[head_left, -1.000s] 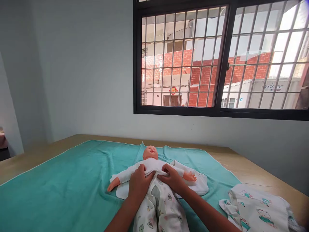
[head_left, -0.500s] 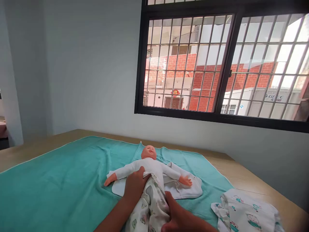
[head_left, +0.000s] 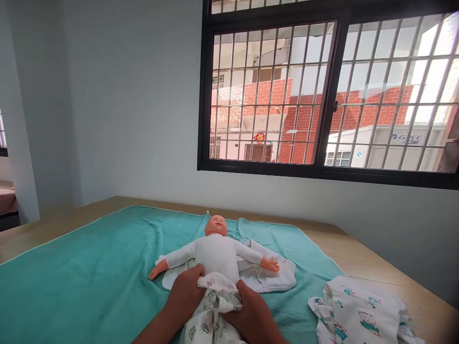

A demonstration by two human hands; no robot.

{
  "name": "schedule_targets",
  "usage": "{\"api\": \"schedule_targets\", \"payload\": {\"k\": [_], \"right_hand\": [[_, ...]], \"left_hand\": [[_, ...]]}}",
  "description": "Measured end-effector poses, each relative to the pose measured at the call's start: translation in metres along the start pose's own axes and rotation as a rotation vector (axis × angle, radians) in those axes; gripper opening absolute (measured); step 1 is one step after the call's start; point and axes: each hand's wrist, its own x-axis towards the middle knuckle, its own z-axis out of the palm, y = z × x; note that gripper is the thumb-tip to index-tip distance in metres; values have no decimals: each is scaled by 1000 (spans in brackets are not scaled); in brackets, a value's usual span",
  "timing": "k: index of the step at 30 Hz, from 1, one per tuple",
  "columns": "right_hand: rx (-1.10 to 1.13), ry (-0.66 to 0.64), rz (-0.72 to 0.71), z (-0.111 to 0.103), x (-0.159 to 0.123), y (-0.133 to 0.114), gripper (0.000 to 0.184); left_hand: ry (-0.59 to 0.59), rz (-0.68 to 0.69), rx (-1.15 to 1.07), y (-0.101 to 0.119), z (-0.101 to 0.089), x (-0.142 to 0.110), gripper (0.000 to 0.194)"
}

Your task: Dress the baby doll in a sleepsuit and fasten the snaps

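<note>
A baby doll (head_left: 216, 248) lies on its back on a teal blanket (head_left: 89, 272), arms spread, in a white top. Printed white trousers (head_left: 211, 310) cover its legs, bunched at the waist. My left hand (head_left: 185, 296) grips the trousers' waistband on the doll's left side, fingers curled. On the other side my right hand (head_left: 247, 313) also clasps the bunched cloth. An open white garment (head_left: 272, 274) lies spread under the doll.
The blanket covers a wooden table (head_left: 362, 260) set against a grey wall. A folded printed baby garment (head_left: 358, 310) lies at the table's right front. A barred window (head_left: 322, 91) is above.
Both hands have slid from the doll's chest down to its waist, pulling the printed trousers' waistband lower and bunching it. The white top on the chest now shows.
</note>
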Motion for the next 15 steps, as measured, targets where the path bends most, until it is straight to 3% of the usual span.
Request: {"api": "schedule_targets", "payload": {"k": [5, 9, 15], "right_hand": [[-218, 33, -13, -1, -1, 0, 28], [-317, 11, -34, -3, -1, 1, 23], [-106, 22, -9, -8, 2, 3, 24]], "left_hand": [[-73, -66, -92, 0, -8, -29, 16], [-150, -121, -145, 1, -12, -32, 25], [-276, -236, -198, -4, -26, -29, 47]]}}
